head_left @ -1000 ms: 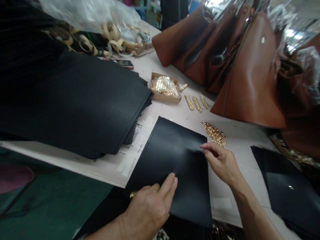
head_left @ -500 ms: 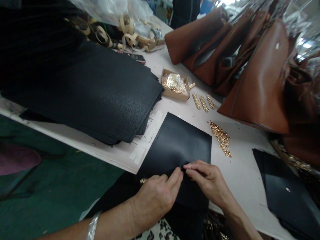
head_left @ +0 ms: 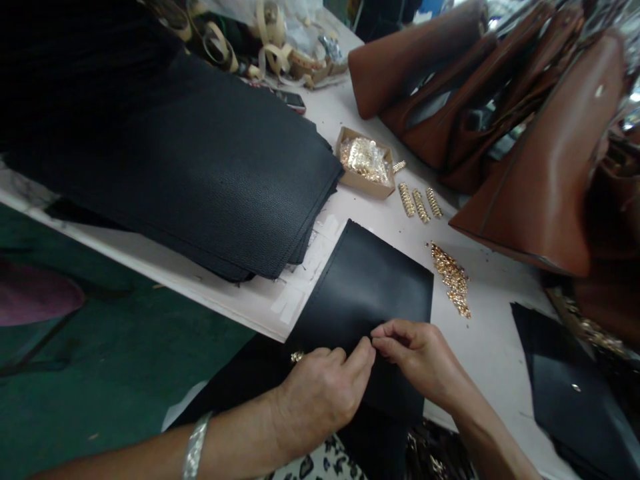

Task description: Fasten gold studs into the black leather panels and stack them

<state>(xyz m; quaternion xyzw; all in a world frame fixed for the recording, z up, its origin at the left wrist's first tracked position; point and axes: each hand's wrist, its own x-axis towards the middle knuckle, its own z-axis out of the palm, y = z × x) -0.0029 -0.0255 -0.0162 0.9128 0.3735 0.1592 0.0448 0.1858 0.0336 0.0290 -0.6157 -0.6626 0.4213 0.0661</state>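
A black leather panel (head_left: pixel 370 280) lies across the table's front edge, its lower part hanging toward my lap. My left hand (head_left: pixel 330 387), with a silver bracelet on its wrist, rests on the panel, its fingertips pressed together. My right hand (head_left: pixel 420 353) pinches at the same spot, its thumb and forefinger touching the left fingertips. Whatever lies between the fingertips is too small to make out. Gold-coloured metal pieces (head_left: pixel 297 357) show beside the left knuckles. Right of the panel is a loose pile of small gold pieces (head_left: pixel 453 280).
Large black leather sheets (head_left: pixel 215 180) are stacked at left. Behind the panel are an open cardboard box (head_left: pixel 367 186) of gold parts and three gold strips (head_left: pixel 421 205). Brown bags (head_left: pixel 540 167) stand at back right. More black panels (head_left: pixel 565 373) lie at right.
The view has shifted slightly, so the table's contents appear farther right. My right fingertips have closed in and now meet the left ones on the panel.
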